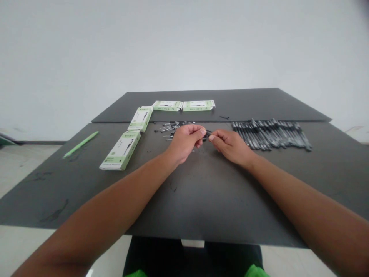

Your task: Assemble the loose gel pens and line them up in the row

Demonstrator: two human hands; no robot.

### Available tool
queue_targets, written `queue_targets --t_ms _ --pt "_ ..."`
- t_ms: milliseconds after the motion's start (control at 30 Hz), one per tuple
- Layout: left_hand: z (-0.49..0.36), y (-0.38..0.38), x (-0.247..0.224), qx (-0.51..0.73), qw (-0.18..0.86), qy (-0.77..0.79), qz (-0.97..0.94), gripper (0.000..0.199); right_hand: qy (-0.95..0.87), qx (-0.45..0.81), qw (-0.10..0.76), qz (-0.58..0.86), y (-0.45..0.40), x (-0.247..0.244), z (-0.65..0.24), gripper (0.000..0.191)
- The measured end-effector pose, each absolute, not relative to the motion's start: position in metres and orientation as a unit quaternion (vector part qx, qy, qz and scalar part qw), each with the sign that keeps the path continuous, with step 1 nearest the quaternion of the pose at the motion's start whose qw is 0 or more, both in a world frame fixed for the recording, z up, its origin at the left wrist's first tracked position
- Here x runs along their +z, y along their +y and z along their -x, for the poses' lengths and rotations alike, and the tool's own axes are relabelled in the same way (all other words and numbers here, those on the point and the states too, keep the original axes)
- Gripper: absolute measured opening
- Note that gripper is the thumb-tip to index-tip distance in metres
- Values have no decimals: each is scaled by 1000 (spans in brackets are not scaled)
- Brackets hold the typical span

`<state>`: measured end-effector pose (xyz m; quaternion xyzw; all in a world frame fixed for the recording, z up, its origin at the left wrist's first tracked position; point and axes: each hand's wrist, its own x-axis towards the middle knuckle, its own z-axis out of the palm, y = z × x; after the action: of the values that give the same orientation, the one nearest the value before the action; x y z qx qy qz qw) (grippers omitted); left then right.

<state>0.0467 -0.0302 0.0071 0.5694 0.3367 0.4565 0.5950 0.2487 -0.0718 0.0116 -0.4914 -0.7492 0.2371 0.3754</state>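
My left hand [188, 139] is closed in a pinch, thumb against fingertips, over the middle of the dark table. Close beside it, my right hand [230, 145] pinches too, its fingertips almost meeting the left ones. A small dark pen part [207, 134] shows between the two hands; the fingers cover most of it. Behind and left of my left hand lies a loose pile of clear and black pen parts [170, 126]. To the right of my right hand, a row of many clear pens with black ends [271, 134] lies side by side.
Green-and-white pen boxes form a bent line: a near box [121, 151], one behind it [140, 119], and two at the back [198, 105]. A light green pen [81, 144] lies far left. Small black bits [224, 117] lie behind my hands. A seam crosses the table [201, 200].
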Motion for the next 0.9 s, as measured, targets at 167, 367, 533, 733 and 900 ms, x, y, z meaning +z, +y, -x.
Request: queue_targets --t_ms 167,367,533,733,900 --pt "-39 -22 3 461 478 382 -643 18 -740 198 406 499 -72 11 -249 33" --pt "-30 -13 1 373 223 363 -824 17 -731 173 421 509 -72 13 -250 32" --pt "-36 -13 2 253 114 322 -905 22 -732 169 421 508 -72 13 -248 32" --pt "-42 -16 0 214 67 348 -910 22 -735 167 417 508 -71 11 -248 31" --pt "-42 -14 -2 209 66 348 -911 20 -735 168 416 509 -71 11 -248 30"
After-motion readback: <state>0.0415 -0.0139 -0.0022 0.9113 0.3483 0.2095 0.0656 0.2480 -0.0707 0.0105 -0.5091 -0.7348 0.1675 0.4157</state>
